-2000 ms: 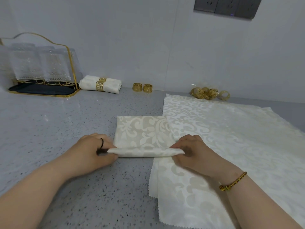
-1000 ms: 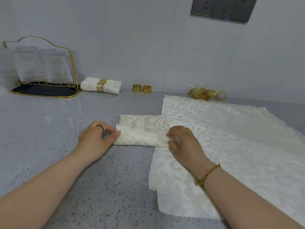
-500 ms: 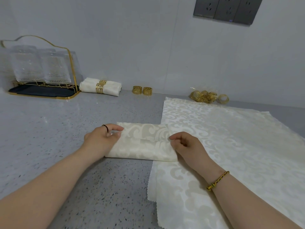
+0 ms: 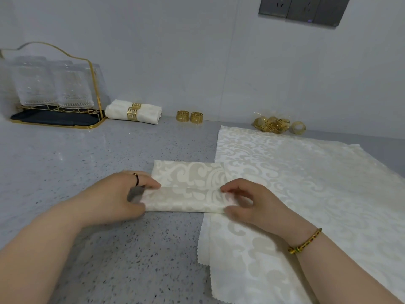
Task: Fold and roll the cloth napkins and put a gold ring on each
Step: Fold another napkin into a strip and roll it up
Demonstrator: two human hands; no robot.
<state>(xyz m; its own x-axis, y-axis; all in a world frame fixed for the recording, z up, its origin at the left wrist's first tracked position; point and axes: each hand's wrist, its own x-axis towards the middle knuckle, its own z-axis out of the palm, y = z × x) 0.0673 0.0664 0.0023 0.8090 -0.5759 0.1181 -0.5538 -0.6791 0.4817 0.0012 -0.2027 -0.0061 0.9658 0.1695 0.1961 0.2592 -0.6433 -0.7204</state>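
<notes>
The folded napkin [image 4: 190, 187] lies on the counter [image 4: 87, 161], its right end over the spread napkins [image 4: 295, 183].

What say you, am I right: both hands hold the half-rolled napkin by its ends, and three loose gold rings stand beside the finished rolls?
Not three: the head view shows two loose gold rings beside the finished rolls. The left hand and right hand do hold the half-rolled napkin by its ends.
</notes>
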